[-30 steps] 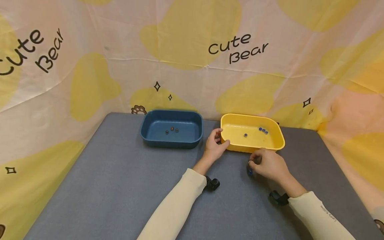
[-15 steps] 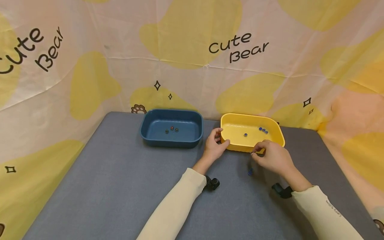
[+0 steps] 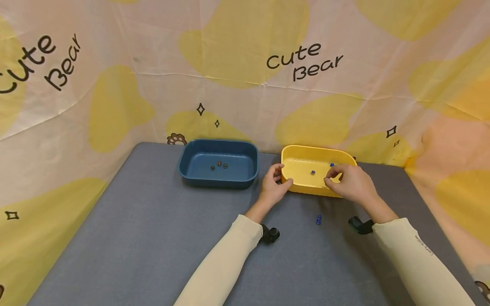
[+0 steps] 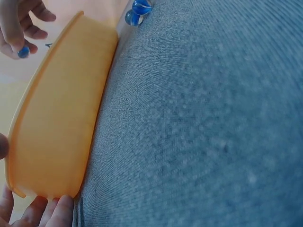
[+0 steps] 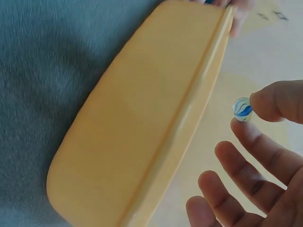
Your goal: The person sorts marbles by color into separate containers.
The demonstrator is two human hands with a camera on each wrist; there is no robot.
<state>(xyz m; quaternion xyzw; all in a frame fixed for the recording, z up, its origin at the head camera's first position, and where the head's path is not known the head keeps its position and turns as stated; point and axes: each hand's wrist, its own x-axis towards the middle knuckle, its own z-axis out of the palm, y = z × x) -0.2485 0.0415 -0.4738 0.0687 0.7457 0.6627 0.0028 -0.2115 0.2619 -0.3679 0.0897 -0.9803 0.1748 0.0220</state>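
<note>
Between thumb and index finger my right hand [image 3: 354, 182] pinches a clear glass marble [image 5: 242, 109] with a blue swirl, its other fingers spread apart. That hand is above the front rim of the yellow bin [image 3: 308, 189], over its right part in the head view. My left hand [image 3: 272, 187] grips the bin's left end, thumb at the front corner and fingers around the side. Inside the bin lie a blue marble [image 3: 313, 173] and another marble [image 3: 332, 165] near the back; my right hand hides part of the inside. Blue marbles [image 4: 142, 6] sit on the cloth in front of the bin.
A dark blue bin [image 3: 218, 182] stands to the left, holding a few brownish marbles [image 3: 219, 163]. Grey cloth [image 3: 153, 238] covers the table. A printed fabric backdrop [image 3: 229, 63] rises right behind both bins.
My right hand has risen from beside the loose marbles on the cloth to above the yellow bin, carrying a marble. My left hand keeps its grip on the bin.
</note>
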